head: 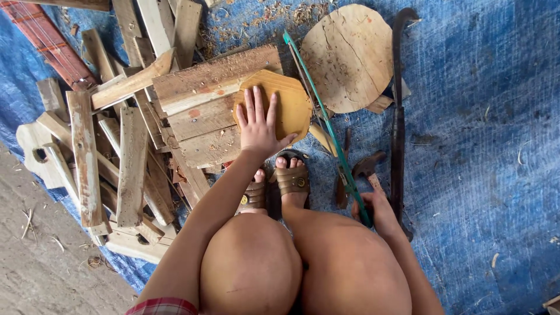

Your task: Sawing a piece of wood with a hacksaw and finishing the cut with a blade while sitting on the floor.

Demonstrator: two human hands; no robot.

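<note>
While the left hand [258,125] presses flat, fingers spread, steadying the octagonal board [289,102] on stacked planks [204,99] — the right hand [379,211] grips the green-framed saw [326,125].

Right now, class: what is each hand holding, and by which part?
Left hand lies flat on the octagonal wooden piece, gripping nothing. Right hand grips the green-framed saw at its near handle end.

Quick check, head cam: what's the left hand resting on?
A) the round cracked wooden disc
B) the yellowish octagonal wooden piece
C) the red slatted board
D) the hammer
B: the left hand lies flat, fingers spread, on the yellowish octagonal wooden piece atop the stacked planks; the round disc lies apart, farther up, untouched.
</note>
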